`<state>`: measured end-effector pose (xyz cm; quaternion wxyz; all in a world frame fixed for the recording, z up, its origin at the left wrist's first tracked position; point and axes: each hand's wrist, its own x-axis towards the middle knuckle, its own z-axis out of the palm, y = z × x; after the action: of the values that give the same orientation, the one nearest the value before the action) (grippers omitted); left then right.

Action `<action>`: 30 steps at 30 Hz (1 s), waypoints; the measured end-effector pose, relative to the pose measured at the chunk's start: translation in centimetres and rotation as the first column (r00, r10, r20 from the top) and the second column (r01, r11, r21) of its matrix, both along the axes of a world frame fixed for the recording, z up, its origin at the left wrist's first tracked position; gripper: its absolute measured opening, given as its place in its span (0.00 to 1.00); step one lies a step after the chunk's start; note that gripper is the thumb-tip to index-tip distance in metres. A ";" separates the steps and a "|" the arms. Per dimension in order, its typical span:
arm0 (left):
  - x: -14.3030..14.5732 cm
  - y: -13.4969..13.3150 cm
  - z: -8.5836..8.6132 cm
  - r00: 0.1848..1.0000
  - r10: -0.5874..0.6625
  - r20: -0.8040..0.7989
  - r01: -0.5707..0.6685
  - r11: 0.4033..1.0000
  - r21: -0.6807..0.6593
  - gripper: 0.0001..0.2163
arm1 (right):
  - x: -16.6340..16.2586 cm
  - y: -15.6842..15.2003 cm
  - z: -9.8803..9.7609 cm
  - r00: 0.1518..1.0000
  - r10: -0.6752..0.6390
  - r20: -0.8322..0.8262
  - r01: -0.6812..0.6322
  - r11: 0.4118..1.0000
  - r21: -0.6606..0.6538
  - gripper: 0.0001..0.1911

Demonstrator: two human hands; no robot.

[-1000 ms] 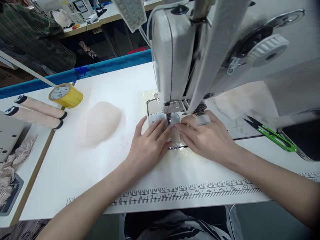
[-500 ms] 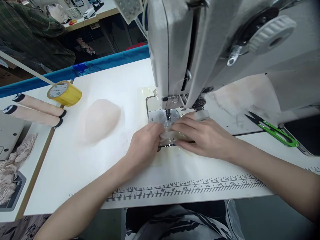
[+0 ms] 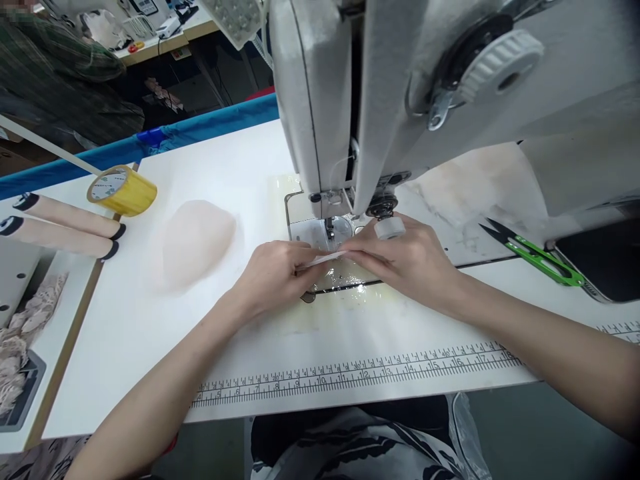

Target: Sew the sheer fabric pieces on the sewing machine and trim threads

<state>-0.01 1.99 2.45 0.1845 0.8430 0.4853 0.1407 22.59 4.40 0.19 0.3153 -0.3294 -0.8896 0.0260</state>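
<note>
Just in front of the sewing machine's presser foot [image 3: 329, 229], a narrow strip of pale sheer fabric [image 3: 326, 259] stretches between my two hands. My left hand [image 3: 277, 272] pinches its left end between thumb and fingers. At the other end, my right hand [image 3: 400, 257] grips the strip with its fingertips, beside the white thread-tension knob. Beneath the fabric lies the shiny metal needle plate [image 3: 345, 277]. A pale pink sheer fabric piece [image 3: 197, 243] lies flat on the white table to the left of my left hand.
Green-handled thread snips [image 3: 537, 257] lie beside a dark phone [image 3: 605, 257] at right. More sheer fabric [image 3: 480, 187] lies under the machine arm [image 3: 410, 87]. Left are a yellow tape roll [image 3: 125, 190], two thread spools [image 3: 60, 237] and lace [image 3: 37, 310]. Another person [image 3: 65, 73] is beyond the blue edge.
The fabric, bunched low at the plate before, is now drawn into a narrow strip. My left hand has shifted left and turned. The whole view has moved slightly.
</note>
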 end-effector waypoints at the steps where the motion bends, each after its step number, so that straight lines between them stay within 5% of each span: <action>1: -0.1 -0.1 -0.1 0.999 -0.035 -0.020 0.036 0.998 0.045 0.12 | 0.0 -0.1 0.2 1.000 0.017 0.013 -0.018 1.000 0.011 0.11; 3: 0.0 -0.7 -0.3 0.990 -0.097 -0.102 0.117 0.970 0.212 0.11 | 0.0 -0.5 0.6 0.996 0.061 0.061 -0.065 0.996 0.058 0.10; 6: 0.3 -2.0 -0.7 0.961 -0.110 -0.254 0.222 0.853 0.473 0.11 | -0.1 -1.1 1.0 0.985 0.094 0.142 -0.115 0.982 0.147 0.10; 8: 0.6 -2.9 -0.9 0.946 -0.095 -0.310 0.259 0.797 0.547 0.12 | -0.1 -1.5 1.2 0.982 0.080 0.174 -0.111 0.977 0.180 0.11; 23: 0.2 -2.3 -1.8 0.960 -0.069 -0.270 0.210 0.815 0.540 0.16 | -0.3 -0.7 0.5 0.979 0.034 0.203 -0.089 0.959 0.268 0.11; 30: 0.2 -0.8 -2.0 0.964 -0.023 -0.266 0.173 0.811 0.558 0.14 | -0.5 0.3 -0.4 0.954 -0.099 0.284 0.010 0.954 0.300 0.12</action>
<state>0.17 1.16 0.43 -0.1339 0.8940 0.3944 0.1654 22.11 4.71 -0.24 0.2250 -0.3035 -0.9110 -0.1654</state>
